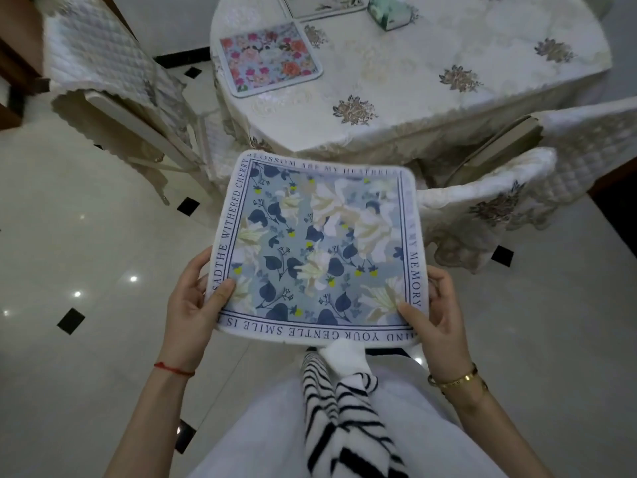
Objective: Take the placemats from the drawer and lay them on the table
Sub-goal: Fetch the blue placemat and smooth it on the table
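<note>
Your left hand (196, 294) and right hand (432, 305) each pinch a near corner of the blue mat (317, 250), held flat between them; the table (431, 98) lies straight ahead, beyond its far edge.

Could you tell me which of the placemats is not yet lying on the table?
The blue-and-white floral placemat with lettering round its border: both hands hold it in the air, short of the table, while the pink floral placemat and the pale placemat already lie there.
</note>
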`<act>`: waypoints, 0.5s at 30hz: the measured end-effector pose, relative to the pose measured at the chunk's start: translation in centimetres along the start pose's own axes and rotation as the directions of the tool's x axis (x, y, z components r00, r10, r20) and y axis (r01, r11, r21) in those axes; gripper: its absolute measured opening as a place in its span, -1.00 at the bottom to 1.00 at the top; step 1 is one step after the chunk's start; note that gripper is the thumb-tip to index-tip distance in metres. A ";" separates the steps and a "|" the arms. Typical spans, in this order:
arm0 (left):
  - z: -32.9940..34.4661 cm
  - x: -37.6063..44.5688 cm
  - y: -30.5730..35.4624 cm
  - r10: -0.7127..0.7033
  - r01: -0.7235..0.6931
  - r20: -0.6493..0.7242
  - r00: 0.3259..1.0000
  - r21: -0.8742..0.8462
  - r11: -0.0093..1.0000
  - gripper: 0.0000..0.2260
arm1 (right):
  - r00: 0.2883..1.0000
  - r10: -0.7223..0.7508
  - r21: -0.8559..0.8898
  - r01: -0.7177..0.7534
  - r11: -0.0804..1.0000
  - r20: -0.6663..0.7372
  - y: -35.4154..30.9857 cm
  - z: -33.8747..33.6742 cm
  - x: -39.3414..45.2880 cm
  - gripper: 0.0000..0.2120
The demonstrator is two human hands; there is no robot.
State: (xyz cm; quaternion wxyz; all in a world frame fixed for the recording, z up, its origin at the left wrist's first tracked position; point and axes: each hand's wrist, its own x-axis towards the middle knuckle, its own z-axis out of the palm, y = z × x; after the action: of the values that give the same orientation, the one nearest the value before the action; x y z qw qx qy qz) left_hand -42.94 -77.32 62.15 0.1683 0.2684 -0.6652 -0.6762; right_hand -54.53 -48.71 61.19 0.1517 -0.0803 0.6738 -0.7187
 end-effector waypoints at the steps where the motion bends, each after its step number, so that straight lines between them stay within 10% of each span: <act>1: 0.2 0.2 0.2 0.009 -0.009 -0.011 1.000 0.001 1.000 -0.60 | 1.000 -0.010 0.008 0.010 1.000 0.001 -0.4 -0.2 0.4 -0.60; 15: 11.1 9.1 1.1 0.034 -0.034 -0.027 0.999 0.007 0.999 -0.60 | 1.000 -0.002 -0.031 0.003 1.000 0.018 -1.9 -7.5 13.5 -0.57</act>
State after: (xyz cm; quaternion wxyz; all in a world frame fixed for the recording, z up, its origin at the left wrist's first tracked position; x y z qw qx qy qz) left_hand -56.84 -73.77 61.62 0.1879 0.2668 -0.6695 -0.6673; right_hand -69.80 -45.93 61.27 0.1555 -0.0898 0.6832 -0.7078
